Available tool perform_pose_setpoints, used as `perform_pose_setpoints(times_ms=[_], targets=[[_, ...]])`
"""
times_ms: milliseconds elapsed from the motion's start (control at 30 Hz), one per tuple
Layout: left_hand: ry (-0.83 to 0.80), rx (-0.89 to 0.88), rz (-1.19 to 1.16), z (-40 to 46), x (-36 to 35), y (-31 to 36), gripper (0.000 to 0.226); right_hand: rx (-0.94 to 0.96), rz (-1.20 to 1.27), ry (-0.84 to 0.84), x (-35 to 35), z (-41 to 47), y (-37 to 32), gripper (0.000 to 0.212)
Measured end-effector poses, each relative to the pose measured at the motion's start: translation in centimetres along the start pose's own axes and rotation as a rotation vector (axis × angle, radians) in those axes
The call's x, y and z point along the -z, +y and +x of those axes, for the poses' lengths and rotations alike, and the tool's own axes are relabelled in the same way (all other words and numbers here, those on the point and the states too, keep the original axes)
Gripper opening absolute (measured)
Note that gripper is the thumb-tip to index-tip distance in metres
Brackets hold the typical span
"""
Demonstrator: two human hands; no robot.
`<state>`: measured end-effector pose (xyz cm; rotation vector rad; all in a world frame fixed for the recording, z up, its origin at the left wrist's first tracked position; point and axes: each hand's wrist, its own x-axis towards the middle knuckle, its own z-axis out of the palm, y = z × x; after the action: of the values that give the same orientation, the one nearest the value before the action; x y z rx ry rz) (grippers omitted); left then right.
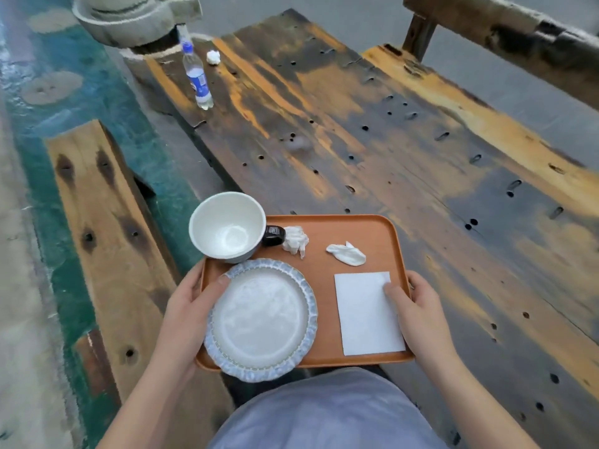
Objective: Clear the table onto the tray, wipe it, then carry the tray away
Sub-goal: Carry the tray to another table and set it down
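Note:
An orange tray [366,228] is held at the near edge of the dark wooden table [372,134]. My left hand [191,306] grips its left rim, thumb on the blue-rimmed plate [262,319]. My right hand [418,309] grips the right rim, thumb pressing a flat white napkin [366,315]. The tray also carries a white mug [227,228] with a dark handle and two crumpled tissues [295,241] [346,254]. A water bottle [197,79] and another crumpled tissue [213,56] stand at the table's far left end.
A wooden bench [107,228] runs along the left over a teal floor. A second bench [518,37] lies beyond the table at the upper right. A stone basin [129,17] sits past the table's far end.

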<state>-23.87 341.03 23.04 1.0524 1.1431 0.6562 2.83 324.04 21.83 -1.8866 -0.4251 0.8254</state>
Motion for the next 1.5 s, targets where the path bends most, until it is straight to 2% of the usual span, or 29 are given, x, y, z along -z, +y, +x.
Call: perform_pose_setpoints(times_ms=[100, 233, 500, 767, 900, 1000, 1167, 1333, 1500], targets=[[-0.066, 0.006, 0.049, 4.6, 0.4, 1.8, 0.045, -0.022, 0.044, 0.066, -1.8, 1.6, -1.1, 0.013], [-0.123, 0.026, 0.097, 10.8, -1.0, 3.7, 0.059, -0.039, 0.072, 0.146, -3.0, 5.3, -2.2, 0.012], [-0.202, -0.008, 0.234, 21.3, -6.5, 7.6, 0.029, -0.038, 0.138, 0.219, -3.1, 14.8, -5.0, 0.012], [-0.316, -0.023, 0.389, 29.9, -10.8, 10.1, 0.041, -0.11, 0.104, 0.363, -2.6, 19.3, -7.5, 0.008], [-0.462, -0.037, 0.436, 34.2, -13.2, 11.1, 0.041, -0.197, 0.058, 0.45, -3.3, 19.4, -8.3, 0.008], [-0.568, -0.03, 0.458, 38.0, -14.9, 11.8, 0.055, -0.298, 0.042, 0.524, -4.8, 20.1, -8.8, 0.01], [-0.741, -0.041, 0.516, 44.7, -16.8, 14.3, 0.063, -0.472, 0.166, 0.692, -9.5, 23.0, -10.7, 0.013], [-0.845, -0.05, 0.537, 49.6, -18.1, 16.6, 0.075, -0.476, 0.248, 0.866, -12.9, 25.3, -12.6, 0.011], [-0.901, -0.023, 0.533, 52.0, -18.5, 16.8, 0.058, -0.462, 0.224, 0.978, -15.1, 26.3, -13.2, 0.007]])
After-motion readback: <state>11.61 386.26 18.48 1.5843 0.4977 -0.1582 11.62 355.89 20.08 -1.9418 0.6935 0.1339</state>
